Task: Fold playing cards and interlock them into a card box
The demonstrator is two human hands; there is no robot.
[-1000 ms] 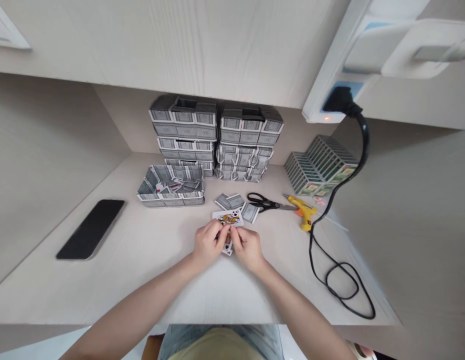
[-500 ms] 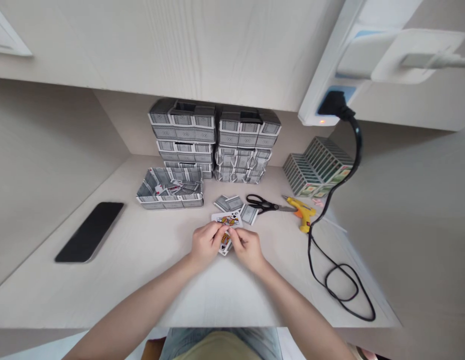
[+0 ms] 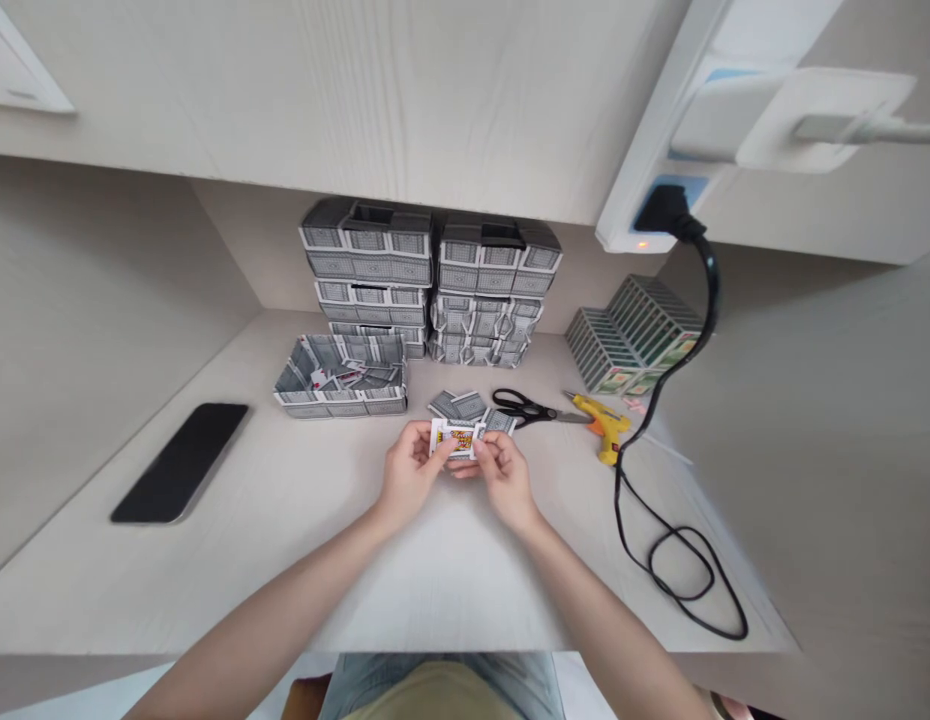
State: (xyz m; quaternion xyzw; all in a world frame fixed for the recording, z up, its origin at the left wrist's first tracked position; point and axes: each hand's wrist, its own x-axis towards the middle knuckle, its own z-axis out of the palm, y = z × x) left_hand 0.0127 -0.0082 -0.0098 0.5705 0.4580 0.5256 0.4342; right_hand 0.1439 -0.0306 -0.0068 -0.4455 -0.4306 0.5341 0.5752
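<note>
Between my two hands is a face-up playing card, turned sideways, with white edges that look folded at its ends. My left hand grips its left end, thumb on top. My right hand pinches the right end, some fingers underneath. Just beyond lie several loose playing cards, patterned backs up, one partly behind my right hand. Black-handled scissors rest to their right, blades towards a yellow glue gun. An open box made of cards, with folded card pieces inside, sits ahead to the left.
Stacked card boxes stand against the back wall, with packs of cards at the right. A black phone lies on the left. A black cable runs from the power strip and coils on the right.
The card has turned from upright to sideways, and its ends now look folded. Both hands have shifted slightly forward and apart to its two ends.
</note>
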